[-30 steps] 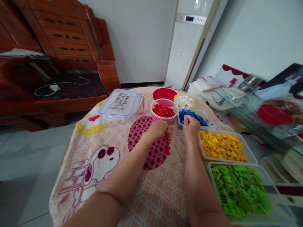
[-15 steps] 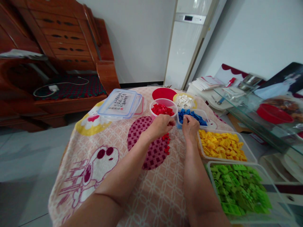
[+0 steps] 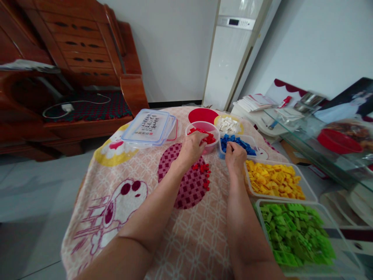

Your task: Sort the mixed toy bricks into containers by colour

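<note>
My left hand (image 3: 192,147) reaches over the near rim of a round clear bowl (image 3: 218,137), its thumb and fingers apart at the small red toy bricks (image 3: 210,137) inside. My right hand (image 3: 235,154) is at the near edge of a clear box (image 3: 254,142) of blue bricks (image 3: 237,143). Its thumb and fingertips are pinched together; what they hold, if anything, is hidden. Several loose red bricks (image 3: 206,175) lie in a rough line on the tablecloth between my forearms.
On the right stand boxes of yellow bricks (image 3: 274,179) and green bricks (image 3: 297,233). White pieces (image 3: 229,125) lie behind the blue box. Stacked lids (image 3: 147,127) rest at the back left of the cloth-covered table (image 3: 201,241). A glass shelf (image 3: 305,147) is beyond the right side.
My left hand has moved from beside the bowl up and left to the red bricks in it, uncovering more loose red bricks on the cloth. My right hand has stayed nearly still.
</note>
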A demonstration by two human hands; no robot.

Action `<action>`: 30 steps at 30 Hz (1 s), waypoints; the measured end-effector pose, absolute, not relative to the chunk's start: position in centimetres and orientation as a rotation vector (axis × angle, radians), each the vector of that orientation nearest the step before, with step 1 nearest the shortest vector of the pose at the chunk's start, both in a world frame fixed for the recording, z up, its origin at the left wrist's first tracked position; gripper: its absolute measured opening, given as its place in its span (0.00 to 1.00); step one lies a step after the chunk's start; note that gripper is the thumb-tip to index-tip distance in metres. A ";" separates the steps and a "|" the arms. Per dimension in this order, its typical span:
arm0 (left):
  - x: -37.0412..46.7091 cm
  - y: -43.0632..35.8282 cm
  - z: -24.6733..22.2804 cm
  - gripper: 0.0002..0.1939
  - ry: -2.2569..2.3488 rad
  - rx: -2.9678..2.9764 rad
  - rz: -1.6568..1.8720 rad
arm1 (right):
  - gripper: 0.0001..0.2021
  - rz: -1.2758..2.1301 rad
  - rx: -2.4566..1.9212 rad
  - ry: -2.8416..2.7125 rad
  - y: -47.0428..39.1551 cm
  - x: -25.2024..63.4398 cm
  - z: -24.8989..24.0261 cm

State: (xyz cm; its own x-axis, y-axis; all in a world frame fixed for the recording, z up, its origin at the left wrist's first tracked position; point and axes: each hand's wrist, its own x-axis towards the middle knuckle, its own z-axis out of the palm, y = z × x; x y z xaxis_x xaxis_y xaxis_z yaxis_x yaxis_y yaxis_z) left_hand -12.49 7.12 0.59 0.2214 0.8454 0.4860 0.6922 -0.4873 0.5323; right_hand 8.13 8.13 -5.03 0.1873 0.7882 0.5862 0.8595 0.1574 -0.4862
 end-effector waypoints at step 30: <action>-10.6 5.3 -0.1 0.08 1.296 2.529 0.064 | 0.16 -0.114 -1.613 -1.589 8.2 8.1 -5.2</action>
